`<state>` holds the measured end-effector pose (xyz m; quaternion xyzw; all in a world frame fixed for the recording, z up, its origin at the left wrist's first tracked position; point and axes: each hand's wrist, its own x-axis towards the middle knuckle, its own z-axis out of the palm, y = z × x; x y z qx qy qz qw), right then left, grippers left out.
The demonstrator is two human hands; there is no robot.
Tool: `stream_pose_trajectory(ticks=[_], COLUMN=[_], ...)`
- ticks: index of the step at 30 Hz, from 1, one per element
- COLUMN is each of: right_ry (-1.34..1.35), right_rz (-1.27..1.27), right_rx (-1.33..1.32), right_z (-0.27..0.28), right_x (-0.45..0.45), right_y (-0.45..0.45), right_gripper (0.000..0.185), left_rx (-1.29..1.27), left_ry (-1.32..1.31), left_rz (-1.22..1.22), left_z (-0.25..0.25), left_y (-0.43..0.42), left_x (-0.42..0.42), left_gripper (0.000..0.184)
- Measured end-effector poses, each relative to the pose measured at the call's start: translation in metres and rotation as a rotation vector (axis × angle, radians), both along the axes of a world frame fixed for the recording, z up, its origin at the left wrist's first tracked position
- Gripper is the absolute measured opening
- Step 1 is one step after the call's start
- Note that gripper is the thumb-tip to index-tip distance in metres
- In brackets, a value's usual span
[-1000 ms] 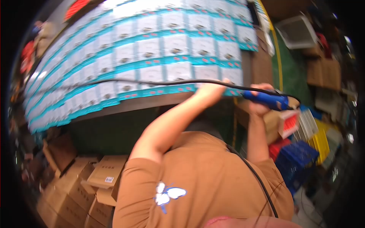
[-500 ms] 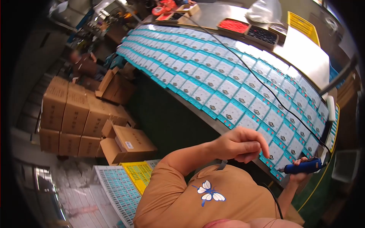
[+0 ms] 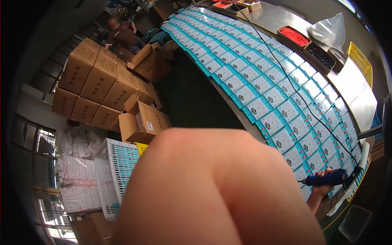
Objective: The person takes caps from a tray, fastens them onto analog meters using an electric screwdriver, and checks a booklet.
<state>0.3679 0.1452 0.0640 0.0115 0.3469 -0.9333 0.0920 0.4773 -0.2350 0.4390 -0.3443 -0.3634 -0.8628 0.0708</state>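
Note:
My right hand (image 3: 322, 190) is wrapped round a blue power screwdriver (image 3: 331, 178) at the lower right. Its bit points left, over the near end of the rows, and a black cable runs from its back end across the table. A large, blurred shape of bare skin, my left hand or arm (image 3: 212, 183), fills the lower middle close to the camera; its fingers cannot be made out. Rows of white panels (image 3: 274, 97) on teal bases, each with a small metal part and red bits, cover the long table.
Stacked cartons (image 3: 98, 77) and an open carton (image 3: 152, 118) stand left, with white crates (image 3: 122, 163) below. A person (image 3: 121, 36) is at the back left. Trays of red pieces (image 3: 294, 36) and black pieces (image 3: 320, 55), a plastic bag (image 3: 330, 29) and a yellow basket (image 3: 360, 61) lie upper right.
The view has swung left and up since the first frame. My left hand or arm has come up close to the camera. My right hand still holds the screwdriver, now with its bit pointing left.

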Motion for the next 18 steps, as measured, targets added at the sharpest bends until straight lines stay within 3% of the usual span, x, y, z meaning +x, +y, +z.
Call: stream_pose_trajectory(ticks=[9, 12, 14, 18], right_ry=[-0.128, -0.154, -0.178, -0.192], right_rz=[-0.183, -0.232, -0.300, -0.386], right_rx=[0.015, 0.057, 0.057, 0.085], right_z=[-0.011, 0.028, 0.020, 0.024], right_x=[0.000, 0.005, 0.001, 0.002], right_y=[0.001, -0.029, -0.033, -0.062], right_gripper=[0.031, 0.035, 0.044, 0.041], left_rx=[-0.074, -0.082, -0.090, -0.092], left_ry=[-0.061, -0.087, -0.083, -0.079], left_rz=[-0.125, -0.205, -0.277, -0.378], left_z=[0.004, 0.001, -0.003, -0.008], left_y=[0.001, -0.009, -0.019, -0.061], left_x=[-0.028, -0.050, -0.066, -0.095], left_gripper=[0.014, 0.016, 0.018, 0.022])
